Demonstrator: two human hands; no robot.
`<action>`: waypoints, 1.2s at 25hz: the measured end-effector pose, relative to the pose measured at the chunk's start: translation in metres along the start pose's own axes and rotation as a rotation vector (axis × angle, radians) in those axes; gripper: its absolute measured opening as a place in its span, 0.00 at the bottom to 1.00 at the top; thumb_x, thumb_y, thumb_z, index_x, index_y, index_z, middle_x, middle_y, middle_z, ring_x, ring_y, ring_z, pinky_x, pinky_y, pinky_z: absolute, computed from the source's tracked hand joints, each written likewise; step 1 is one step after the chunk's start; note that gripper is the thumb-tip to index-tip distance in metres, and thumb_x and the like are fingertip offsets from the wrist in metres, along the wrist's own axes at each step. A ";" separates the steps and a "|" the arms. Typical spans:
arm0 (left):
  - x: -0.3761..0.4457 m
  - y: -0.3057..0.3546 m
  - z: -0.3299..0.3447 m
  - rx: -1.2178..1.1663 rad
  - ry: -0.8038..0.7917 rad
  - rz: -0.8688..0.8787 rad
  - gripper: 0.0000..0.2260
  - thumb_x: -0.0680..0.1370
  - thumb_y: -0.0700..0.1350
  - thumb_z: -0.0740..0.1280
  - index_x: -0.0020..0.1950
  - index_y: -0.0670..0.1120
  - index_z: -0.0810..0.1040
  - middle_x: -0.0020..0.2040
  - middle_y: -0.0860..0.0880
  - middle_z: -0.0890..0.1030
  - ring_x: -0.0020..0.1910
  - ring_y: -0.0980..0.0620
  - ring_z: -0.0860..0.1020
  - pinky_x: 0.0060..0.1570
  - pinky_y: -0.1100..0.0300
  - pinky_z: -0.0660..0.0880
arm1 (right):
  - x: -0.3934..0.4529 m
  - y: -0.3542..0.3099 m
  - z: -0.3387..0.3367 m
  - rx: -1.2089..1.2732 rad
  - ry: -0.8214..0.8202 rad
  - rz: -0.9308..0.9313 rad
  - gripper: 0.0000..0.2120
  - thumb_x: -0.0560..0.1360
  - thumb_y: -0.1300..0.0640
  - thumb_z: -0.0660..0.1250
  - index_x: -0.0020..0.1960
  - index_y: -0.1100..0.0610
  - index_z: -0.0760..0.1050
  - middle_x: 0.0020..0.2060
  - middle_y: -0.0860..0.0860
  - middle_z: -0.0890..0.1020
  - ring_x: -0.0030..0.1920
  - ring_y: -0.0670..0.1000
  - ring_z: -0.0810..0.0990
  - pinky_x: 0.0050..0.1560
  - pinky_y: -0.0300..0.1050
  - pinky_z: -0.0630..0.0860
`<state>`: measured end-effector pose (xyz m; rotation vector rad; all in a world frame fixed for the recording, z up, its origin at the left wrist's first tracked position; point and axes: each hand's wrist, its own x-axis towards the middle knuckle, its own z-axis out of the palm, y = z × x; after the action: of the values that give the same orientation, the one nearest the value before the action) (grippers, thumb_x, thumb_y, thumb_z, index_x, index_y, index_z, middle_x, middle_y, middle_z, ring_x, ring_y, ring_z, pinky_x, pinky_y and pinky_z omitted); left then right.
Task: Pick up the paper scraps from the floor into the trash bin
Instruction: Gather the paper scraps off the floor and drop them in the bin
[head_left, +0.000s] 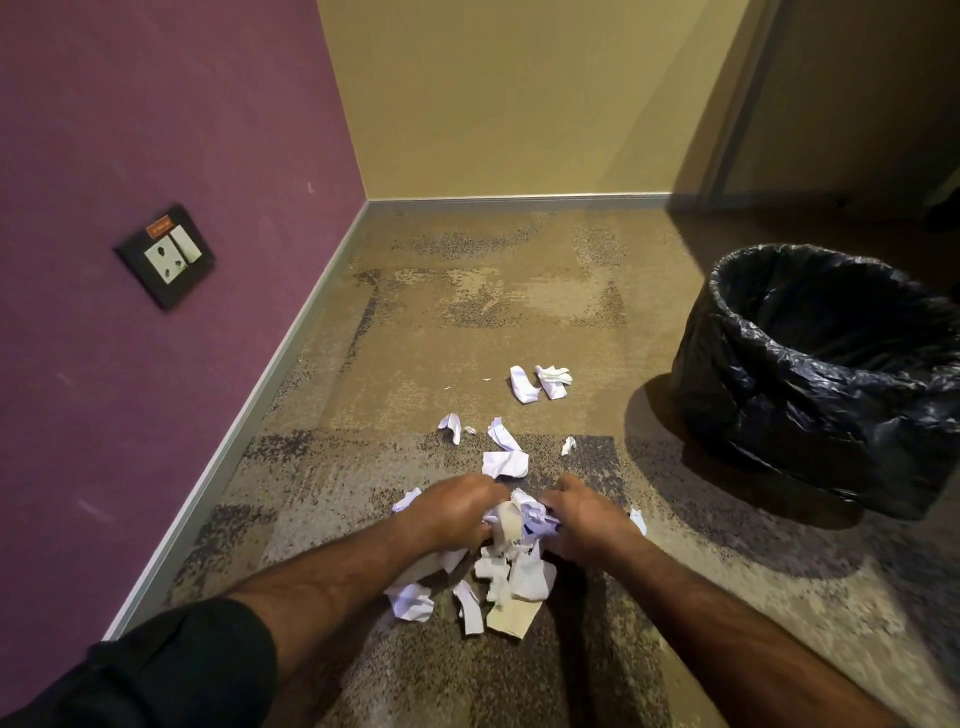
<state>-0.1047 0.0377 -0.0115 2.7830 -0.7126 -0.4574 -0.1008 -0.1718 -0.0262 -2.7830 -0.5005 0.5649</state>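
White and tan paper scraps lie on the patterned carpet. My left hand and my right hand press together from both sides around a bunch of crumpled scraps, fingers curled on it. Below the hands a loose pile of scraps rests on the floor. Beyond the hands lie a folded piece, smaller bits, and two pieces farther off. The trash bin, lined with a black plastic bag, stands open at the right, well apart from the hands.
A purple wall with a socket plate runs along the left. A yellow wall closes the far side, with a grey skirting board. A dark doorway or panel is at the back right.
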 end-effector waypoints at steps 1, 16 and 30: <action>-0.001 0.003 -0.004 -0.011 0.014 -0.011 0.06 0.76 0.41 0.70 0.51 0.47 0.79 0.52 0.46 0.81 0.50 0.46 0.78 0.48 0.51 0.78 | 0.000 -0.001 -0.001 0.003 0.017 -0.003 0.17 0.74 0.51 0.73 0.60 0.50 0.75 0.61 0.51 0.70 0.51 0.51 0.74 0.49 0.43 0.69; 0.016 0.051 -0.126 -0.085 0.305 -0.065 0.06 0.76 0.41 0.72 0.53 0.47 0.83 0.47 0.49 0.84 0.43 0.51 0.81 0.38 0.62 0.75 | -0.026 0.000 -0.137 -0.071 0.278 -0.057 0.16 0.75 0.50 0.71 0.62 0.51 0.76 0.57 0.51 0.73 0.53 0.54 0.78 0.52 0.46 0.76; 0.056 0.139 -0.259 0.018 0.504 0.022 0.08 0.72 0.37 0.72 0.49 0.45 0.85 0.46 0.45 0.85 0.45 0.45 0.82 0.40 0.57 0.75 | -0.076 0.041 -0.286 -0.095 0.541 -0.005 0.11 0.73 0.52 0.72 0.55 0.49 0.79 0.48 0.49 0.72 0.48 0.55 0.77 0.46 0.44 0.71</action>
<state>-0.0256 -0.0715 0.2561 2.7258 -0.6220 0.2537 -0.0363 -0.2896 0.2404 -2.8513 -0.4159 -0.2249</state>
